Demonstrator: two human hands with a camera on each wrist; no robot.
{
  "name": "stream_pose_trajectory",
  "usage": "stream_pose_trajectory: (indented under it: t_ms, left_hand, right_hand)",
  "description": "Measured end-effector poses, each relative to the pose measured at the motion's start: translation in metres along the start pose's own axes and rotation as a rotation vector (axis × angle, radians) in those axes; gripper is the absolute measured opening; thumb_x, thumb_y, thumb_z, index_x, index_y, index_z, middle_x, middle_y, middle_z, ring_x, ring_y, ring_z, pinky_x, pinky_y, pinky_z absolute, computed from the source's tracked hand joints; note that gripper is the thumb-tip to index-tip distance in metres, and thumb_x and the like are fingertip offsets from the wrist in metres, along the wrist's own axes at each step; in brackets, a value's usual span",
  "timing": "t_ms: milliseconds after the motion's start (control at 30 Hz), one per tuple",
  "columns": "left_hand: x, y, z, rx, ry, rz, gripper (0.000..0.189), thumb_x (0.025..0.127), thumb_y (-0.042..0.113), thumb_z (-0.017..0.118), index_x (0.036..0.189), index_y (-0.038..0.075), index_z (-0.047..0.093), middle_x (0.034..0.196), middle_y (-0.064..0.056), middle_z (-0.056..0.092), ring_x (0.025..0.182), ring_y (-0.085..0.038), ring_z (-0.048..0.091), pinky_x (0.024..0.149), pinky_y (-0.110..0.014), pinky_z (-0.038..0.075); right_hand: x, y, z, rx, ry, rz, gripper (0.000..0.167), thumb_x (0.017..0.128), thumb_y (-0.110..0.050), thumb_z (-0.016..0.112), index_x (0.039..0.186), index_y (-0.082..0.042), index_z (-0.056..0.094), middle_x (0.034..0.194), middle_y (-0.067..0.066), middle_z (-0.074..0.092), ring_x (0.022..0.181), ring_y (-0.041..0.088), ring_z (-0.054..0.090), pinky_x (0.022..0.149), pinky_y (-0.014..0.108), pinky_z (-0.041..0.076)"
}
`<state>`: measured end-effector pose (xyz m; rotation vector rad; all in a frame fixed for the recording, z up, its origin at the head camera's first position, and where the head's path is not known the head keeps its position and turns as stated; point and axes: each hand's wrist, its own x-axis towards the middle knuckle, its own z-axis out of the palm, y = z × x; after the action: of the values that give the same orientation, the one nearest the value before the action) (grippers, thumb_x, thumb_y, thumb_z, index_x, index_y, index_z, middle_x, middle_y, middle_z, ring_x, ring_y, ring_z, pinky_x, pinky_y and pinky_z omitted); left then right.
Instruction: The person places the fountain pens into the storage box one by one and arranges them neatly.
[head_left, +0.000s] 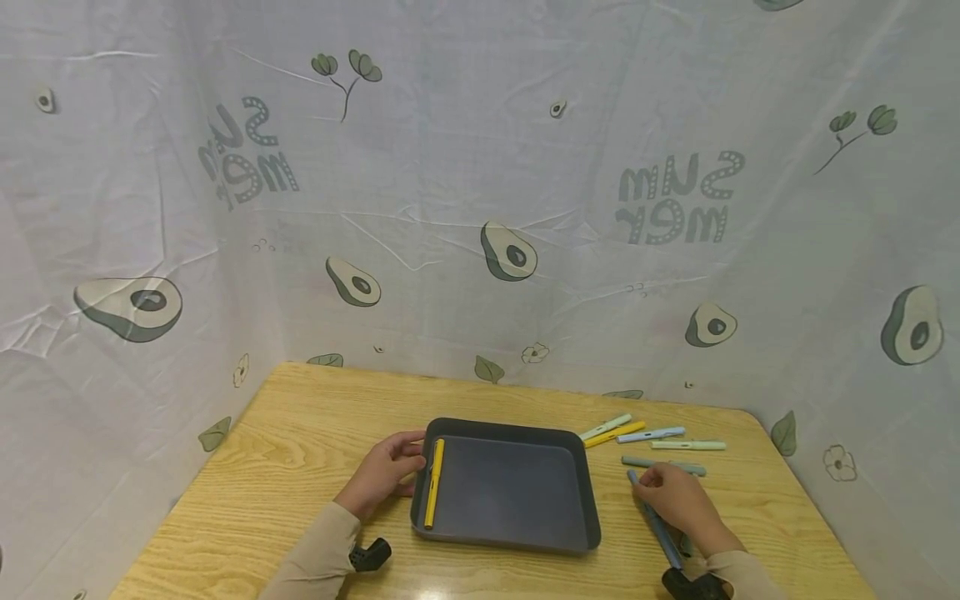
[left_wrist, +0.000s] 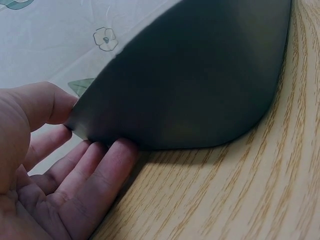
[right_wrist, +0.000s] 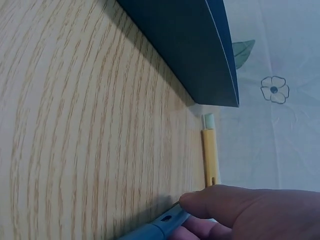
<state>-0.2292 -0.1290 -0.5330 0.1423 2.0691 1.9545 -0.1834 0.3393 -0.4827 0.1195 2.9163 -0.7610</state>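
Note:
A dark grey rectangular tray (head_left: 510, 492) sits on the wooden table, with one yellow pen (head_left: 434, 483) lying along its left side. My left hand (head_left: 384, 473) holds the tray's left edge. In the left wrist view its thumb (left_wrist: 57, 105) is at the rim and its fingertips (left_wrist: 122, 147) touch the outer wall low down. To the right of the tray, my right hand (head_left: 678, 498) pinches a blue pen (head_left: 660, 533) between thumb and fingers near one end. In the right wrist view the blue pen (right_wrist: 155, 227) is partly cut off by the frame.
Beyond the right hand lie a grey-green pen (head_left: 663, 464), a pale green pen (head_left: 688, 445), a light blue pen (head_left: 651, 435), another yellow pen (head_left: 615, 434) and another pale green pen (head_left: 606, 427). Something dark green (head_left: 686, 546) shows partly under the right wrist. A patterned curtain (head_left: 450, 208) hangs behind the table.

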Motion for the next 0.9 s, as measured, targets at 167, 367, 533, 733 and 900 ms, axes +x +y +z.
stream_pose_trajectory:
  t_ms: [167, 367, 533, 733, 900]
  left_hand:
    - [0.0, 0.0, 0.0, 0.001, 0.004, 0.002, 0.051, 0.101, 0.013, 0.066, 0.149, 0.006, 0.052, 0.133, -0.019, 0.062, 0.111, -0.026, 0.067, 0.076, -0.043, 0.062]
    - [-0.001, 0.0, 0.001, 0.014, 0.008, -0.002, 0.05, 0.101, 0.014, 0.067, 0.148, 0.007, 0.053, 0.134, -0.018, 0.062, 0.112, -0.026, 0.067, 0.077, -0.043, 0.062]
    - [-0.002, 0.0, 0.001, 0.014, 0.008, 0.001, 0.05, 0.101, 0.015, 0.067, 0.149, 0.006, 0.053, 0.134, -0.019, 0.062, 0.111, -0.026, 0.067, 0.076, -0.042, 0.062]
    - [-0.003, 0.0, 0.001, 0.01, 0.004, 0.011, 0.05, 0.102, 0.014, 0.066, 0.149, 0.006, 0.052, 0.135, -0.019, 0.062, 0.111, -0.026, 0.067, 0.074, -0.042, 0.062]
    - [-0.002, 0.0, 0.001, 0.007, 0.0, 0.013, 0.05, 0.101, 0.015, 0.066, 0.149, 0.006, 0.052, 0.135, -0.02, 0.062, 0.111, -0.026, 0.067, 0.074, -0.042, 0.062]
  right_hand:
    - [0.0, -0.002, 0.0, -0.006, 0.001, 0.007, 0.023, 0.096, -0.025, 0.072, 0.098, -0.002, 0.069, 0.091, 0.004, 0.069, 0.075, 0.018, 0.06, 0.064, 0.04, 0.051]
    - [-0.001, 0.0, 0.0, 0.03, -0.004, 0.022, 0.028, 0.097, -0.025, 0.068, 0.102, 0.002, 0.066, 0.087, 0.006, 0.068, 0.071, 0.018, 0.059, 0.06, 0.035, 0.048]
    - [0.001, 0.004, 0.0, -0.014, -0.03, -0.104, 0.018, 0.096, -0.005, 0.065, 0.113, -0.002, 0.07, 0.091, 0.005, 0.064, 0.074, 0.018, 0.056, 0.063, 0.037, 0.047]
    - [0.0, 0.007, -0.003, -0.079, -0.101, -0.286, 0.022, 0.091, 0.003, 0.069, 0.105, -0.013, 0.077, 0.093, 0.002, 0.057, 0.08, 0.017, 0.048, 0.068, 0.035, 0.045]
    - [-0.003, 0.008, -0.004, -0.074, -0.121, -0.299, 0.014, 0.089, -0.008, 0.079, 0.102, -0.015, 0.076, 0.094, 0.0, 0.056, 0.082, 0.014, 0.049, 0.069, 0.032, 0.047]
